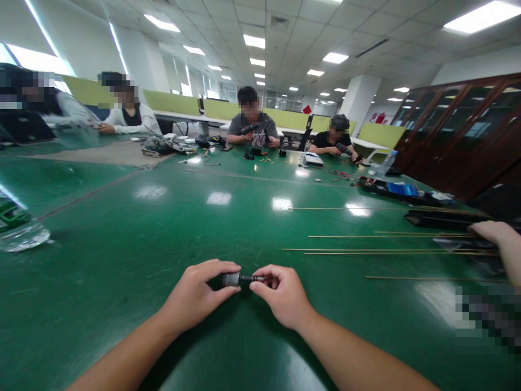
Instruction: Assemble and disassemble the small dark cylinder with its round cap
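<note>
A small dark cylindrical piece (233,279), thick and greyish at its left end and with a thin black shaft toward the right, lies level in front of me, just over the green table (171,233). The thumb and forefinger of my left hand (195,290) curve around its thick end. Pinched on the thin right end is my right hand (285,293), whose fingertips partly cover it. I cannot make out the exact kind of piece.
Several long thin brass-coloured rods (350,250) lie to the right, near another person's hand (499,236). A water bottle (24,231) lies at left. Across the table, people handle tools among scattered parts. A black tray (378,187) sits far right beside a bottle (386,164).
</note>
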### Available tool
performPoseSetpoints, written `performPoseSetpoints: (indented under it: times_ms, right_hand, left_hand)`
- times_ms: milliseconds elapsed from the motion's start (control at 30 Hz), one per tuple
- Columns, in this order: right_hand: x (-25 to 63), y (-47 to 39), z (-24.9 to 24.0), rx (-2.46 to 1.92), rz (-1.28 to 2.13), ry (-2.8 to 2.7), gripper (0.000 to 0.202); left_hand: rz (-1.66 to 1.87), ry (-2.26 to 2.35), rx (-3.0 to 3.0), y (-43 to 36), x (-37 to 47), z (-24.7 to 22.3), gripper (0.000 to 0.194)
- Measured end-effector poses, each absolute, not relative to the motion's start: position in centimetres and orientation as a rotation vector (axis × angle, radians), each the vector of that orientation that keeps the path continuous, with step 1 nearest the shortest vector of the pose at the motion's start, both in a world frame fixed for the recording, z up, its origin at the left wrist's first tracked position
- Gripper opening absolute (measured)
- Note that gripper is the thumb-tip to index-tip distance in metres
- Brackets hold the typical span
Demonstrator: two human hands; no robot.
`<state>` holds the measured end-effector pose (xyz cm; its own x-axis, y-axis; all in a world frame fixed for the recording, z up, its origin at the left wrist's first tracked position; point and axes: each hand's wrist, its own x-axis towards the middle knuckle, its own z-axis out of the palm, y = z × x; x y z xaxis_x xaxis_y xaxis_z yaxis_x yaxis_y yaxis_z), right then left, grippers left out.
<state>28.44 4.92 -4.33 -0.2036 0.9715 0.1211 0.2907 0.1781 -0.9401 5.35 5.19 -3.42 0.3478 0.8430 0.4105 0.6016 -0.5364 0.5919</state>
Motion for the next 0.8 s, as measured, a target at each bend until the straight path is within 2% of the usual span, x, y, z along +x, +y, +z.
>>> performPoseSetpoints:
  times_ms: [800]
  right_hand:
    - [28.45, 4.92, -3.95, -1.219, 1.072, -1.595, 0.017]
  left_hand:
    - [1.001, 1.288, 2.260, 5.22, 5.14, -3.25, 0.031]
